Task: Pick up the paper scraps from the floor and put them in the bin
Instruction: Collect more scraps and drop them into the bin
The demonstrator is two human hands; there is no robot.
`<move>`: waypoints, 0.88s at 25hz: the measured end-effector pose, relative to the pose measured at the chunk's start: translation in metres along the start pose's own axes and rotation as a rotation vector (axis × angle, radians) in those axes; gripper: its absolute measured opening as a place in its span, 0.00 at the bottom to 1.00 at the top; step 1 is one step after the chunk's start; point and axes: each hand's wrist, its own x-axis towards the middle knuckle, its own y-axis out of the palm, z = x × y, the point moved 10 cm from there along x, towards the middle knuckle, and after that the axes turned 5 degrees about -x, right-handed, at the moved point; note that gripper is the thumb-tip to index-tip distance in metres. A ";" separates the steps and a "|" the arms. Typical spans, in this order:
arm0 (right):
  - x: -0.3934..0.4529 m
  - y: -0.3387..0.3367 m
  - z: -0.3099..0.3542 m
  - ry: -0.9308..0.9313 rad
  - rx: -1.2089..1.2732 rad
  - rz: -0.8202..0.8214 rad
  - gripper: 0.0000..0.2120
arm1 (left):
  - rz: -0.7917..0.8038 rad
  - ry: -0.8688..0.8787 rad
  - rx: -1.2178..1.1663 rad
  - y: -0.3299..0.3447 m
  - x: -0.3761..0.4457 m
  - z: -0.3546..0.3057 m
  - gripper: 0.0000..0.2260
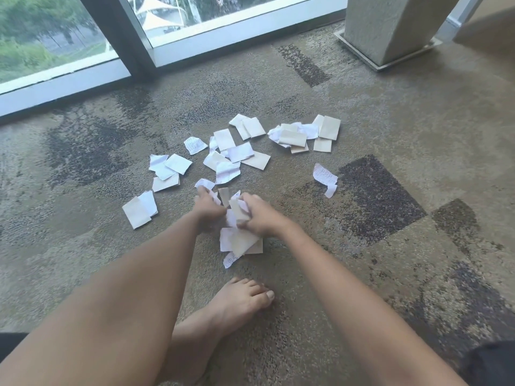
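Your bare foot rests on the carpet nearest you. Just beyond it, your left hand and right hand are close together, both with fingers curled round a bundle of scraps, some hanging below your hands. Farther out, loose scraps lie scattered across the carpet, left to right. Beyond them stand a pillar at far right and a window at far left.
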 end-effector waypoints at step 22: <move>-0.012 0.023 0.001 0.011 -0.380 0.028 0.34 | -0.322 -0.364 -0.359 -0.058 0.041 0.036 0.22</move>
